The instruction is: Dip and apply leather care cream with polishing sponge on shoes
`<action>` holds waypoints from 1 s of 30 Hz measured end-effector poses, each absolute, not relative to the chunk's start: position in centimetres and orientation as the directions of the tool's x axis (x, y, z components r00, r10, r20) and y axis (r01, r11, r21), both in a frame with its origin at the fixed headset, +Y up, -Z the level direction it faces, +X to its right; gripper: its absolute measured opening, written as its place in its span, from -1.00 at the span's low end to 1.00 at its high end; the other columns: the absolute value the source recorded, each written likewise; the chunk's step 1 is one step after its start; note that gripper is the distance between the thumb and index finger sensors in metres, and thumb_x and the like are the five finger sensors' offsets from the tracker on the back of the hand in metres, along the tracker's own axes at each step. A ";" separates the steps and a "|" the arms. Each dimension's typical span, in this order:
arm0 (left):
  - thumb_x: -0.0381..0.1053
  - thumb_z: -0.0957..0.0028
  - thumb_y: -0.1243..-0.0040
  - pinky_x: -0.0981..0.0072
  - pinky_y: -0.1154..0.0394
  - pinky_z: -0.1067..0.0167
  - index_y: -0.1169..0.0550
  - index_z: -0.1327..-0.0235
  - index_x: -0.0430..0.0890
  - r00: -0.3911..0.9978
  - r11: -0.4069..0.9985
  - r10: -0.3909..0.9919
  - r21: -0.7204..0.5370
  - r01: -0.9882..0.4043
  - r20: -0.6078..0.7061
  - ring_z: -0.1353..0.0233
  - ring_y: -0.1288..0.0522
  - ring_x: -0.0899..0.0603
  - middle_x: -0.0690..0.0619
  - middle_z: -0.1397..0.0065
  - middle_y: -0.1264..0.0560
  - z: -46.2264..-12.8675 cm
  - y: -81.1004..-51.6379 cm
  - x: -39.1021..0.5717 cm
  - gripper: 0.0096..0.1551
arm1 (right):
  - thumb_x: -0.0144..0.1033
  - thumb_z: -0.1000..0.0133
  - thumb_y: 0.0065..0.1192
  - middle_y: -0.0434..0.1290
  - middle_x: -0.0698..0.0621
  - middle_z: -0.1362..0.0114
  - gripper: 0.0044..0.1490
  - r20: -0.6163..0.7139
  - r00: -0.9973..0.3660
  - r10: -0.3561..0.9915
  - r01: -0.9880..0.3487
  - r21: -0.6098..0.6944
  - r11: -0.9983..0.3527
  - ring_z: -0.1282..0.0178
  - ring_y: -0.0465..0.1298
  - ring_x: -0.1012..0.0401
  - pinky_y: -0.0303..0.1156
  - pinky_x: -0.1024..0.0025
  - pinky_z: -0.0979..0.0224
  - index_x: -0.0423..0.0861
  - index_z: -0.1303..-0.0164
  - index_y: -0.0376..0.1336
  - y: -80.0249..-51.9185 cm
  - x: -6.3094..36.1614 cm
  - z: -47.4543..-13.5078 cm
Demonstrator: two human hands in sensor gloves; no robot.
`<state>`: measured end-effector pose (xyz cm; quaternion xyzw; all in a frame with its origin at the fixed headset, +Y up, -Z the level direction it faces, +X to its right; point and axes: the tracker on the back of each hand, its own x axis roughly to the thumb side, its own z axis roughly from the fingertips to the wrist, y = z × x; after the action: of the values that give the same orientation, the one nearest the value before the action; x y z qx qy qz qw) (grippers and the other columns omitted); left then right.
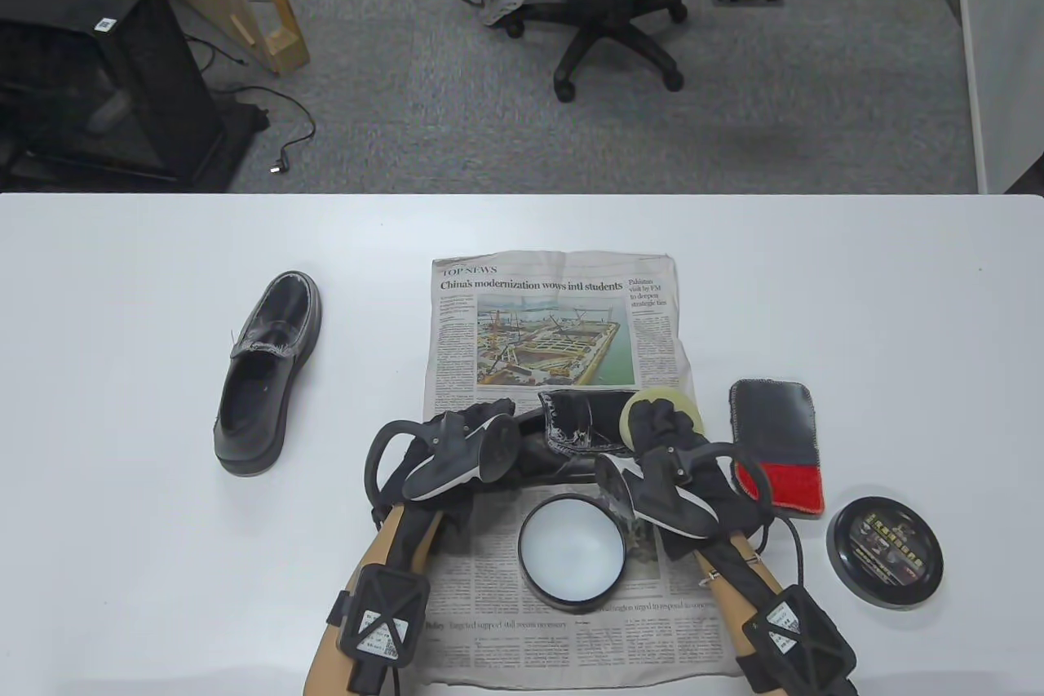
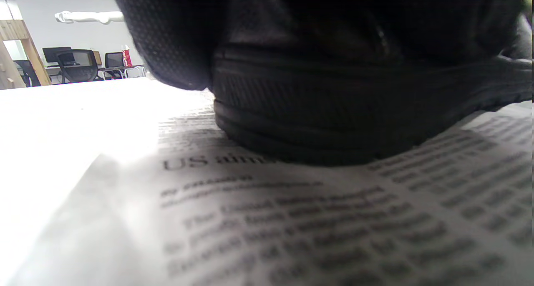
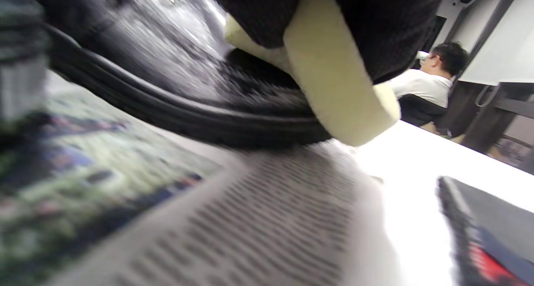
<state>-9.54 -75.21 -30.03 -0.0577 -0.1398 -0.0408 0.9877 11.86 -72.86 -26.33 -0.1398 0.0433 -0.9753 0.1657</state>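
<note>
A black leather shoe (image 1: 571,418) lies crosswise on the newspaper (image 1: 555,321). My left hand (image 1: 481,423) grips its left end; the sole shows in the left wrist view (image 2: 333,123). My right hand (image 1: 665,423) holds a pale yellow round sponge (image 1: 644,406) and presses it on the shoe's right end; the sponge shows in the right wrist view (image 3: 333,85) against the shoe (image 3: 187,98). An open tin of white cream (image 1: 571,549) stands on the newspaper just below the hands. A second black shoe (image 1: 269,374) stands on the table at the left.
The tin's black lid (image 1: 885,551) lies at the right. A black and red cloth mitt (image 1: 779,443) lies beside my right hand, also in the right wrist view (image 3: 488,231). The white table (image 1: 122,565) ends at a far edge, with an office chair (image 1: 612,2) beyond.
</note>
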 end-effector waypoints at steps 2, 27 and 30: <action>0.44 0.40 -0.27 0.09 -0.56 -0.37 -0.31 -0.58 0.15 0.957 0.990 -0.065 -0.104 0.098 0.284 -0.49 -0.54 -0.08 0.15 -0.58 -0.50 -30.1 -75.2 -9.5 0.13 | -0.34 -0.29 0.11 0.29 -0.11 -0.63 -0.34 0.267 -0.923 -0.277 0.244 -0.153 -0.958 -0.53 0.46 -0.05 0.51 0.19 -0.48 -0.08 -0.62 0.08 -72.6 11.4 -26.6; 0.44 0.42 -0.27 0.08 -0.56 -0.36 -0.33 -0.56 0.16 0.957 0.989 -0.067 -0.106 0.100 0.282 -0.47 -0.55 -0.08 0.15 -0.57 -0.52 -30.1 -75.1 -9.4 0.12 | -0.35 -0.29 0.11 0.29 -0.12 -0.62 -0.35 0.257 -0.908 -0.331 0.287 -0.192 -0.938 -0.53 0.43 -0.09 0.46 0.10 -0.47 -0.09 -0.62 0.08 -73.1 10.7 -26.3; 0.44 0.42 -0.26 0.09 -0.56 -0.36 -0.33 -0.57 0.15 0.957 0.990 -0.066 -0.101 0.098 0.281 -0.47 -0.56 -0.08 0.14 -0.57 -0.52 -30.0 -75.2 -9.4 0.13 | -0.35 -0.30 0.09 0.25 -0.03 -0.65 -0.36 0.190 -0.942 -0.276 0.247 -0.163 -0.955 -0.60 0.37 -0.05 0.40 0.10 -0.53 0.00 -0.61 0.06 -73.3 11.1 -28.5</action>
<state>-9.40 -75.17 -30.00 -0.0572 -0.1398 -0.0418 0.9876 11.12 -73.28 -28.54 -0.1057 0.0687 -0.9831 0.1328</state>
